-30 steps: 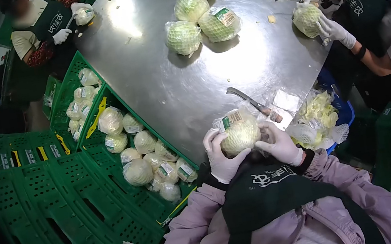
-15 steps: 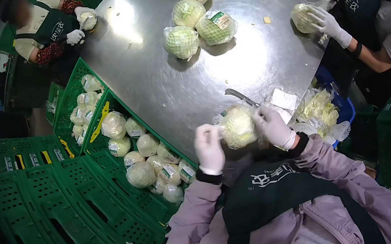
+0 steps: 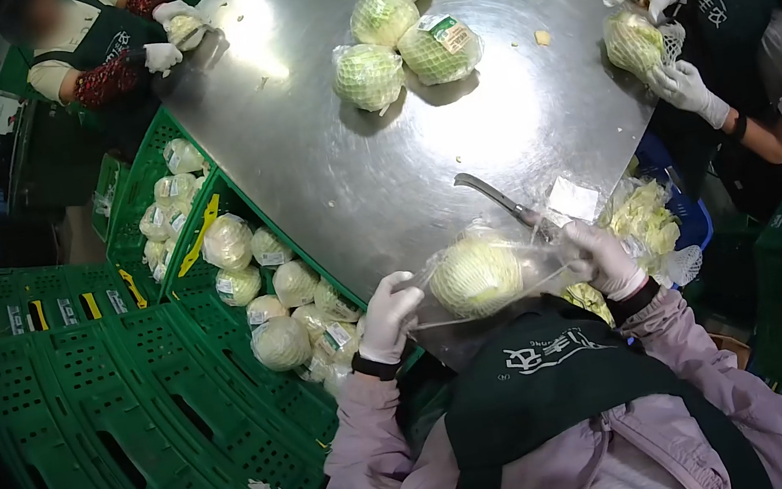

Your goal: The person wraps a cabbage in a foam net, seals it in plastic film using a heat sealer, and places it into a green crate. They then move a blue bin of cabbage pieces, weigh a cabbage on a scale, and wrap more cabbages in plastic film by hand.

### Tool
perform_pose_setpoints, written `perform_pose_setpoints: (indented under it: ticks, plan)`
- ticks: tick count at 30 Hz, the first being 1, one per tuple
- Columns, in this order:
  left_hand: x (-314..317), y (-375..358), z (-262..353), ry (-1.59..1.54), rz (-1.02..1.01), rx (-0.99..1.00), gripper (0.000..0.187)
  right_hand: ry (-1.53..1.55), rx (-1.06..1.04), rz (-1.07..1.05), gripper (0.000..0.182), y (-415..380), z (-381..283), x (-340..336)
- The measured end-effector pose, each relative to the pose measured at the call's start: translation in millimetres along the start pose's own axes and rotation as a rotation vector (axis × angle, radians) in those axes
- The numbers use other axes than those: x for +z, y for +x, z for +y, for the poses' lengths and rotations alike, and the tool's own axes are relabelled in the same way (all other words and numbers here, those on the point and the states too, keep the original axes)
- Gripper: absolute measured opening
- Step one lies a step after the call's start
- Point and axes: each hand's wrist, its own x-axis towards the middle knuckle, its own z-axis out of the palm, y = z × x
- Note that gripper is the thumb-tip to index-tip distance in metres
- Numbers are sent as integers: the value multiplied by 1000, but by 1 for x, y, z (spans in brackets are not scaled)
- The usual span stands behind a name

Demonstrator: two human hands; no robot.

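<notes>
A cabbage (image 3: 475,275) is held at the near edge of the steel table (image 3: 371,177), its clear wrap stretched between the closed left hand (image 3: 388,318) and right hand (image 3: 603,258), the wrapping seemingly unfinished, while a knife (image 3: 495,196) lies just beyond.

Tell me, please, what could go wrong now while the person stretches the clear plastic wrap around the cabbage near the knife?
1. The steel-bladed knife lies on the shiny metal table close to the white-gloved right hand; a careless reach could meet the blade.
2. Both hands, including the left hand, pull the thin clear plastic wrap tight; it might tear.
3. The round pale green cabbage sits at the table edge and could fall.
</notes>
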Motion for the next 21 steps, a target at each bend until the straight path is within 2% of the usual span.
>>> perform_pose_setpoints:
  ticks: [1,2,3,4,6,7,8,10,11,12,14,16,18,19,20,21]
  plan:
    - [11,-3,2,396,-11,77,13,-505,-207,32,30,2,6,3]
    - [18,-6,4,791,-22,151,21,-719,-245,26,36,0,7,6]
    - [22,-5,6,770,-48,83,35,-942,-288,31,42,-4,7,17]
    - [23,-1,6,770,-46,85,35,-1153,-336,44,49,-7,7,27]
    - [26,13,2,1159,-86,341,30,-1689,-564,145,42,-6,5,56]
    - [53,9,9,1275,-49,441,24,-1718,-609,198,31,-3,4,70]
    - [60,17,4,1278,-53,444,24,-1716,-614,202,31,6,4,65]
    - [73,30,-6,1244,-104,637,21,-1250,-452,-46,27,34,6,49]
    - [78,34,-5,1318,-146,616,21,-1152,-293,-121,21,40,2,43]
    - [79,37,-6,1317,-152,619,21,-1153,-298,-117,21,39,-1,42]
    - [78,40,-9,1287,-214,335,19,-1309,-227,-113,17,35,-3,41]
    - [81,34,-14,1297,-216,280,17,-1250,-217,-63,16,29,2,39]
    - [79,27,-19,1197,-191,307,11,-1132,-289,90,17,21,9,39]
    - [78,27,-20,1200,-195,300,11,-977,-308,-30,20,21,18,33]
    - [75,26,-20,1093,-185,236,10,-972,-308,-27,20,19,19,31]
    - [76,25,-18,985,-175,176,10,-1127,-372,-43,22,12,16,40]
